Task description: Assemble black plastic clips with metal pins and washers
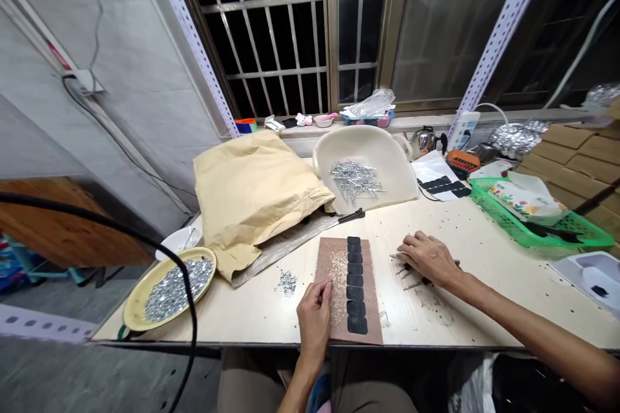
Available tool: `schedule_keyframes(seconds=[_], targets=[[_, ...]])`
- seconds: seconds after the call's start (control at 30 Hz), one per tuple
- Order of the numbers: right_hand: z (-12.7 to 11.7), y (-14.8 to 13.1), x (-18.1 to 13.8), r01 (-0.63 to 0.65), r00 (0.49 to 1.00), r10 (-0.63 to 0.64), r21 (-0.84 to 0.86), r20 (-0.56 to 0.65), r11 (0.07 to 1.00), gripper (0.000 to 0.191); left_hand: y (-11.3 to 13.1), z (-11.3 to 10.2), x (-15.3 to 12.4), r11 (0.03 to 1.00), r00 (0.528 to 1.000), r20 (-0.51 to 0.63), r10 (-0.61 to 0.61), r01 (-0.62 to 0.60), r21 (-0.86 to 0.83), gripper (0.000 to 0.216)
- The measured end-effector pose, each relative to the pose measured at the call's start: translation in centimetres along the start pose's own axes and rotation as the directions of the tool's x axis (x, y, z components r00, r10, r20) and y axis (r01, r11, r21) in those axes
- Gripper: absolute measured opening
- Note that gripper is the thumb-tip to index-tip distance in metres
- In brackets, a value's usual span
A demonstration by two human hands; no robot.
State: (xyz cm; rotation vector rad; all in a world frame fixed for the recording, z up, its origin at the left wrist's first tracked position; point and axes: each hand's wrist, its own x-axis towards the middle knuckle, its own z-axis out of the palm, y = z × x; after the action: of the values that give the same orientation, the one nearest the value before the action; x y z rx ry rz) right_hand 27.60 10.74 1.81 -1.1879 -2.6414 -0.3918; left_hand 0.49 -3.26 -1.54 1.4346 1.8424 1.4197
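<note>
My left hand (314, 319) rests at the left edge of a brown board (369, 329), its fingers curled together in a pinch. What they hold, if anything, is too small to make out. A column of black rounded pads (355, 292) lies on the board, with pale specks (338, 277) beside it. To the right, my right hand (427, 258) bends its fingers down over thin metal pins (402, 271) and dark pieces on the table. Its palm hides most of these. A small pile of shiny metal bits (287, 283) lies left of the board.
A yellow bowl (130, 313) of small metal parts stands left. Behind are a paper sack (256, 187) and a white scoop-shaped tray (397, 174) holding long metal pins. A green basket (523, 232), a white tray (576, 271) and stacked cardboard boxes (571, 161) stand right. A black cable (191, 335) hangs in front.
</note>
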Motion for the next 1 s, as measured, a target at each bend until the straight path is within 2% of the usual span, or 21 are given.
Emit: schedule_keyframes(seconds=[0.1,0.17,0.2,0.27,0.33,0.37,0.4,0.5,0.6,0.67,0.73,0.83,0.9,1.0], targets=[[-0.3,-1.5,3.4,0.035,0.998,-0.036,-0.018,-0.055,0.999,0.030,1.5,-1.3,1.3,0.990,0.995,-0.029,-0.096,0.092,-0.110,0.033],[0.2,-2.7,6.6,0.064,0.996,-0.062,0.016,-0.071,0.998,0.029,4.0,-3.6,3.1,0.968,0.975,-0.137,-0.175,0.145,-0.203,0.043],[0.8,-3.3,8.3,0.086,0.994,-0.083,0.039,-0.069,0.996,0.028,5.5,-5.0,4.1,0.965,0.963,-0.214,-0.167,0.114,-0.237,0.045],[2.3,-4.1,11.4,0.145,0.988,-0.140,0.081,-0.061,0.986,0.025,8.2,-7.9,5.9,0.965,0.912,-0.404,-0.068,-0.043,-0.258,0.045],[4.1,-4.5,13.8,0.204,0.979,-0.201,0.109,-0.033,0.973,0.025,9.4,-9.9,6.6,0.974,0.873,-0.485,0.050,-0.149,-0.168,0.041],[4.8,-4.7,14.6,0.231,0.973,-0.231,0.118,-0.012,0.966,0.025,9.1,-10.5,6.4,0.984,0.876,-0.475,0.086,-0.151,-0.100,0.038],[5.5,-4.7,15.3,0.255,0.966,-0.259,0.122,0.012,0.959,0.025,8.3,-10.8,6.0,0.992,0.898,-0.427,0.108,-0.127,-0.015,0.034],[6.9,-4.7,16.2,0.302,0.947,-0.311,0.112,0.076,0.947,0.022,3.1,-10.8,4.1,0.973,0.981,-0.177,0.081,-0.039,0.228,0.023],[7.6,-4.5,16.1,0.306,0.945,-0.315,0.107,0.083,0.946,0.022,-2.4,-11.0,2.7,0.932,0.990,-0.139,0.018,0.034,0.361,0.024],[8.0,-4.3,16.0,0.295,0.950,-0.305,0.123,0.064,0.947,0.023,-4.5,-11.5,2.4,0.913,0.995,-0.095,0.000,0.039,0.406,0.024],[8.3,-4.2,15.8,0.286,0.955,-0.294,0.135,0.045,0.949,0.023,-5.3,-11.7,2.4,0.904,1.000,-0.022,-0.014,0.022,0.426,0.024],[8.1,-3.9,15.6,0.262,0.965,-0.262,0.152,-0.021,0.953,0.024,-5.2,-11.6,2.5,0.886,0.997,0.064,-0.040,0.006,0.465,0.025],[7.2,-3.8,15.2,0.231,0.970,-0.213,0.170,-0.117,0.958,0.026,-5.0,-11.2,2.4,0.856,0.995,0.085,-0.059,0.007,0.517,0.025],[4.6,-4.2,13.9,0.207,0.956,-0.155,0.200,-0.248,0.958,0.026,-4.8,-10.7,2.4,0.801,0.991,0.109,-0.076,-0.004,0.598,0.025]])
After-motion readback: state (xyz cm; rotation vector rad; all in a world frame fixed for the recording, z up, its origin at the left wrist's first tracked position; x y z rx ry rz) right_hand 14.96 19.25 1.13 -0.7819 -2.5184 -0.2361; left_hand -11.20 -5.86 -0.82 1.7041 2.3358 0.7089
